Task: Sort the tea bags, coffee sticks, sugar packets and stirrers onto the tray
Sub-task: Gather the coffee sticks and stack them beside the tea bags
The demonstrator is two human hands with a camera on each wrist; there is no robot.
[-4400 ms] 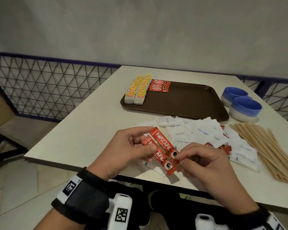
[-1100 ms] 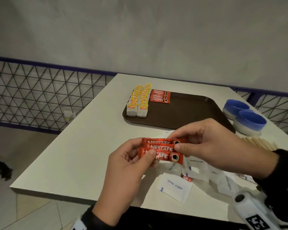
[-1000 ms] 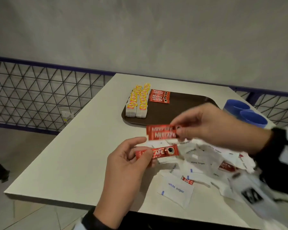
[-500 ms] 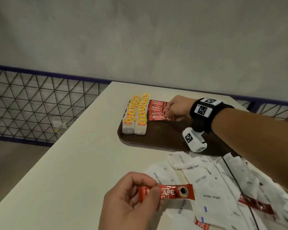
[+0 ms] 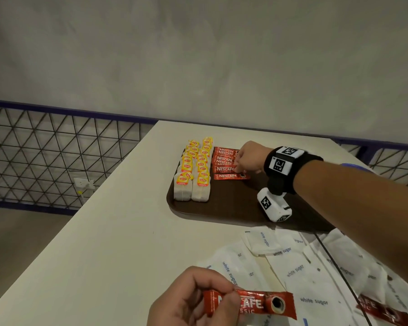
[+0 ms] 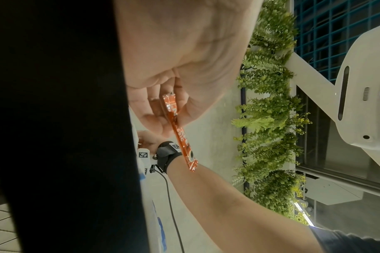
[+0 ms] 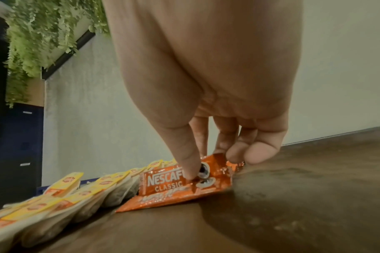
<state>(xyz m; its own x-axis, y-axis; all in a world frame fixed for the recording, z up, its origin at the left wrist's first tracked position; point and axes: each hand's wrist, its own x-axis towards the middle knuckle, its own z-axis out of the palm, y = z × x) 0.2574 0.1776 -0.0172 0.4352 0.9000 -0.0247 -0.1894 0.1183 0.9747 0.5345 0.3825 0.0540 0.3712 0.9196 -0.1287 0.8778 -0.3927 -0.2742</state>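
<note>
Item: brown tray [image 5: 233, 208], lying toward the far edge of the tabletop [image 5: 118, 243].

Sorted so far, as we judge it: the tea bags [image 5: 193, 175] stand in two tidy rows along the tray's left edge, white pouches with yellow tags. Just beside them, toward the tray's far edge, we log a stack of red coffee sticks [image 5: 225, 162], overlapping like shingles. The rest of the tray is bare brown surface.

In hand: our right hand [image 5: 247, 158] reaches over the tray, fingertips [image 7: 190, 169] pinching the cup-printed end of the nearest sticks and pressing them down onto the tray (the placing looks nearly finished, not yet released). Our left hand [image 5: 186, 300] waits at the near edge of the tabletop, thumb and fingers gripping a single coffee stick [image 5: 250, 304] by its left end, held level above the paper litter.

Still to sort, by our reckoning: the stick in the left hand; a further red stick [image 5: 384, 311] lying among the packets at the near right; the whole heap of sugar packets [image 5: 292, 262], loose and overlapping between the tray's near edge and the tabletop's near edge. Stirrers are not in view in these pictures. We judge the job somewhat under half done.

Description of the held stick: a narrow red foil sachet, white lettering, a coffee-cup print near its free end, crimped seals at both ends, slightly creased.
</note>
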